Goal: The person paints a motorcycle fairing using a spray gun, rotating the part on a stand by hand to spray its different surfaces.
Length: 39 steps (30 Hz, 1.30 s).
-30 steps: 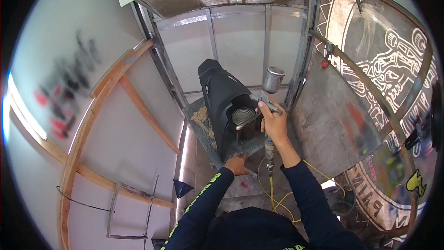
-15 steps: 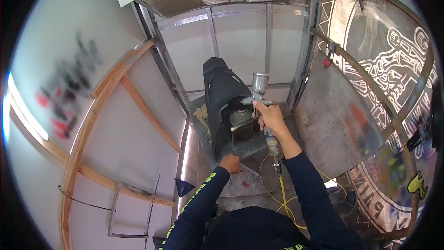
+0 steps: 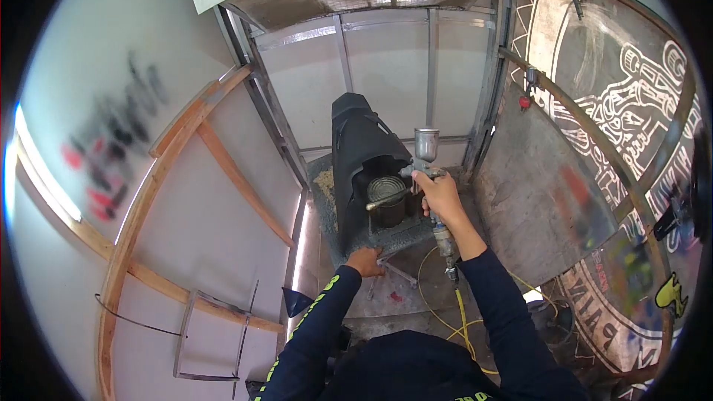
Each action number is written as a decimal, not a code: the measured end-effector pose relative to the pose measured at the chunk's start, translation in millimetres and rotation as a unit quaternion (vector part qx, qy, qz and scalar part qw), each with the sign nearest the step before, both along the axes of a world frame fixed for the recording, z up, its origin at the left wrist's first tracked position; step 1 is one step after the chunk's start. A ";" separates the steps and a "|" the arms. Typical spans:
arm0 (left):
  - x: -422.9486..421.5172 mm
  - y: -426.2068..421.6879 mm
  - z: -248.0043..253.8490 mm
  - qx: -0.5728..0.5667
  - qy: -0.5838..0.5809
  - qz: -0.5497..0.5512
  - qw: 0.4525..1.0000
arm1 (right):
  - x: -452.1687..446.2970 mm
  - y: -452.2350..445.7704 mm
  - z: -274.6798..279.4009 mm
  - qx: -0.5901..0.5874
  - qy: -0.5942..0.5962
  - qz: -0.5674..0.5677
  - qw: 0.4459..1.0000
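My right hand (image 3: pixel 440 197) is closed round the handle of a spray gun (image 3: pixel 420 168). A silver paint cup (image 3: pixel 426 145) sits upright on top of the gun. Below the handle hang a filter fitting (image 3: pixel 443 240) and a yellow air hose (image 3: pixel 461 312). Left of the gun stands a matte black moulded panel (image 3: pixel 359 137), propped on a speckled grey stand (image 3: pixel 356 240). A round ribbed can (image 3: pixel 387 191) shows in the panel's opening, with a thin rod (image 3: pixel 380 203) in front of it. My left hand (image 3: pixel 365 261) has its fingers curled over the stand's near edge.
Pale booth walls (image 3: pixel 386 67) enclose the back and left, with wooden battens (image 3: pixel 160 148) on the left. A grey sheet (image 3: pixel 546 178) leans at the right. Another spray gun (image 3: pixel 530 78) hangs on the right rail. A dark blue cone (image 3: pixel 295 301) sits at lower left.
The spray gun and my right hand have moved slightly right and down. The black panel appears a little further right, and my left hand slightly further left.
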State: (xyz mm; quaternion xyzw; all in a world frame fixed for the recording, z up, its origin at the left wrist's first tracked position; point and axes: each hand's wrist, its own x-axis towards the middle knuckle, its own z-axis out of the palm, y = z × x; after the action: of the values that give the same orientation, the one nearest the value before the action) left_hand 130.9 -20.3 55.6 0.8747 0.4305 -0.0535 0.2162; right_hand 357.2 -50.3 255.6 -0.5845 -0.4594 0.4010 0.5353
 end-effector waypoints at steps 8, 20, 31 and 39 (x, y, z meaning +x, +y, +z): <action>12.5 -2.7 -26.2 0.020 -0.019 -0.073 0.997 | -12.4 -19.0 -18.8 0.183 -0.098 -0.117 0.971; 46.2 -15.2 -7.6 -0.059 -0.046 -0.113 0.991 | -17.6 0.5 -8.3 0.253 -0.285 -0.149 0.913; 55.0 -5.6 -25.3 -0.037 -0.058 -0.139 0.988 | -2.9 -14.7 4.8 0.137 -0.019 -0.129 0.982; 44.8 -8.3 -1.9 -0.039 -0.065 -0.108 0.991 | 16.5 -2.8 -32.3 0.074 0.022 -0.185 0.980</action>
State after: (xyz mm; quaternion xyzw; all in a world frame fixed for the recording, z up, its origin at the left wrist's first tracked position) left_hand 175.7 -28.7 53.8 0.9087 0.3160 -0.0362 0.2703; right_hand 373.7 -53.1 223.4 -0.6091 -0.3596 0.2725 0.6522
